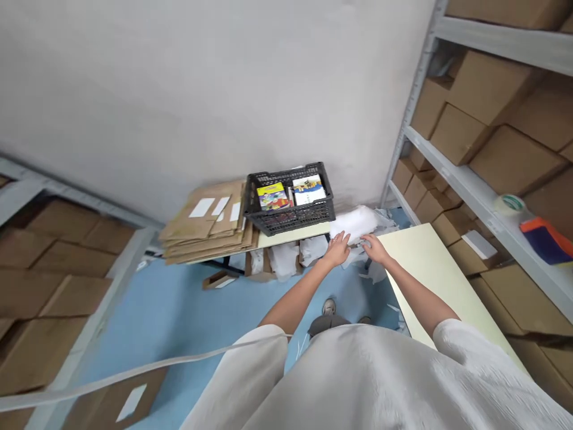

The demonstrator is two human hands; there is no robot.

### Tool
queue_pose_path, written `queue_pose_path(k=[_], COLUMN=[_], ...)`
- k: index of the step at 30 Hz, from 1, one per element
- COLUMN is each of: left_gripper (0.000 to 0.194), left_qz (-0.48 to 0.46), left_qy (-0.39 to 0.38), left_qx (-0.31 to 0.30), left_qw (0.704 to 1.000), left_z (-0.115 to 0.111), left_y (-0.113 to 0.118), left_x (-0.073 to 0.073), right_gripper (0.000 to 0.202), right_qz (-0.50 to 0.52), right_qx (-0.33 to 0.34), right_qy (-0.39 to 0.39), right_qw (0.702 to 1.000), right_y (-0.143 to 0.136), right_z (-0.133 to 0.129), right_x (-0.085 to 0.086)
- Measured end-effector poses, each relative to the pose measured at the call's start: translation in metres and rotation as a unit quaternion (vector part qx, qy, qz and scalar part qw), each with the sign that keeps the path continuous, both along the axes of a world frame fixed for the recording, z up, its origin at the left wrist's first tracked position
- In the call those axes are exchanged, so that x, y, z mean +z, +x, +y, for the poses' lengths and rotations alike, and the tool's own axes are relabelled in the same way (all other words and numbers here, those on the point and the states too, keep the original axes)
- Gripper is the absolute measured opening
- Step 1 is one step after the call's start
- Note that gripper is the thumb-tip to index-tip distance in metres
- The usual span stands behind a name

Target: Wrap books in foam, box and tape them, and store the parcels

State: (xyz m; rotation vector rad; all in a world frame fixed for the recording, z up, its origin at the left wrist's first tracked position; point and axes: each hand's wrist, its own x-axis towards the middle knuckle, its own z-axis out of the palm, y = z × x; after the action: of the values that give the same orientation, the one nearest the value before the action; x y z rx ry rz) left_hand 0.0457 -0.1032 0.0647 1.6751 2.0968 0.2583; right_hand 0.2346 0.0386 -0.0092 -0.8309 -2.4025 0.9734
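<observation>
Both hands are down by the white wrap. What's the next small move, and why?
I'd probably pinch the near edge of the white wrap with the left hand and right hand and smooth it: both hands are already at that edge, it looks crumpled, and the crate sits clear to the left.
</observation>
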Motion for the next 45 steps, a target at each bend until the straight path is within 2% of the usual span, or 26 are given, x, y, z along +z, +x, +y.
queue_pose_path(k=[5,9,15,21,25,29,32,36,40,45], left_gripper=[0.068,0.069,0.066,0.062,0.059,0.061,0.063,0.067,0.065,0.059], left_qz=[-0.003,-0.005,-0.008,-0.011,-0.007,-0.015,-0.023,-0.044,-0.053,-0.076], left_qy=[0.013,0.036,0.064,0.106,0.093,0.068,0.037,-0.008,-0.029,-0.039], left_qx=[0.081,0.114,0.107,0.101,0.134,0.168,0.195,0.237,0.265,0.286], left_qw=[0.997,0.993,0.992,0.989,0.987,0.983,0.98,0.97,0.962,0.954], left_z=[-0.03,-0.041,-0.025,-0.007,-0.007,-0.01,-0.009,-0.004,0.001,0.001], left_y=[-0.051,-0.097,-0.178,-0.276,-0.339,-0.386,-0.408,-0.422,-0.427,-0.434], left_x=[0.006,0.006,0.005,0.006,0.0,-0.009,-0.017,-0.027,-0.03,-0.031], right_gripper=[0.037,0.037,0.036,0.037,0.037,0.036,0.035,0.032,0.042,0.048], right_qz=[0.006,0.02,0.025,0.012,-0.016,-0.073,-0.117,-0.161,-0.183,-0.209], right_qx=[0.071,0.102,0.105,0.108,0.108,0.113,0.118,0.111,0.094,0.089], right_qy=[-0.002,0.01,0.034,0.052,0.046,0.025,0.009,-0.009,-0.028,-0.047], right_qw=[0.997,0.995,0.994,0.993,0.993,0.991,0.986,0.981,0.978,0.973], right_y=[-0.075,-0.133,-0.218,-0.312,-0.374,-0.43,-0.466,-0.5,-0.517,-0.527], right_z=[-0.005,-0.007,0.007,0.022,0.022,0.018,0.016,0.019,0.023,0.018], right_x=[0.015,0.026,0.046,0.066,0.063,0.051,0.039,0.019,0.002,0.0])
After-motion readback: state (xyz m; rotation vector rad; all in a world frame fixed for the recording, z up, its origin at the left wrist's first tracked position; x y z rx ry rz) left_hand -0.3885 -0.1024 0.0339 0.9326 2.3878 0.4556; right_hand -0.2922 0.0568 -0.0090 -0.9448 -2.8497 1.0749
